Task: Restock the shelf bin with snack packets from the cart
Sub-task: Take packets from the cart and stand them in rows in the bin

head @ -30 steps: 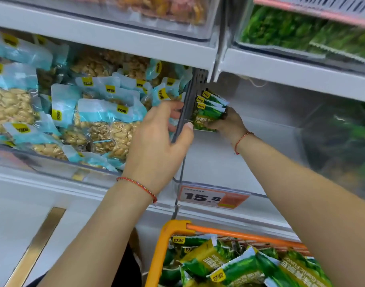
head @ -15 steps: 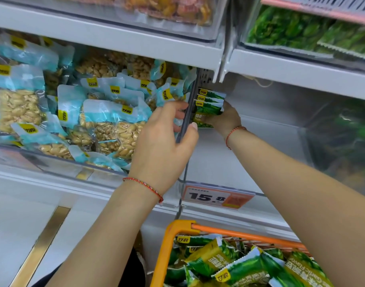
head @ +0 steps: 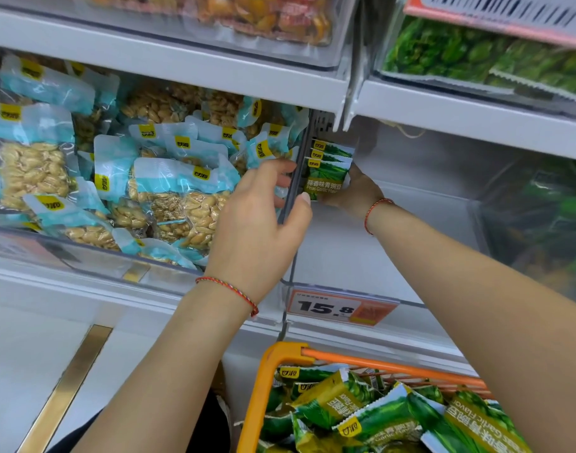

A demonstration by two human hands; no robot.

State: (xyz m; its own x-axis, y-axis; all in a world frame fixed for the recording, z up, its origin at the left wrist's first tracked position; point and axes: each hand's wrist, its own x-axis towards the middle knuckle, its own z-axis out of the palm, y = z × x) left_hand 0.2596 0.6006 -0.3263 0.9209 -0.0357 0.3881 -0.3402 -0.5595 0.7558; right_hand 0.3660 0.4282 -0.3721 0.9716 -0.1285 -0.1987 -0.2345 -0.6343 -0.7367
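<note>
My right hand (head: 352,194) reaches into the clear shelf bin (head: 394,243) and grips a small stack of green pea snack packets (head: 327,173), upright against the bin's back left corner. My left hand (head: 260,220) grips the dark divider (head: 295,191) between the two bins, thumb on the right side and fingers on the left. Apart from the stack, the visible bin floor is bare. Below, the orange cart (head: 263,387) holds several more green packets (head: 371,416).
The bin to the left is full of blue peanut packets (head: 169,197). A price tag reading 15.8 (head: 339,307) hangs on the bin's front. Above are shelves with orange snacks (head: 263,14) and green snacks (head: 476,57). Green packets (head: 548,223) show through the bin's right wall.
My right hand has pushed the stack of green packets a little further back and upright against the divider. My left hand keeps its hold on the divider.
</note>
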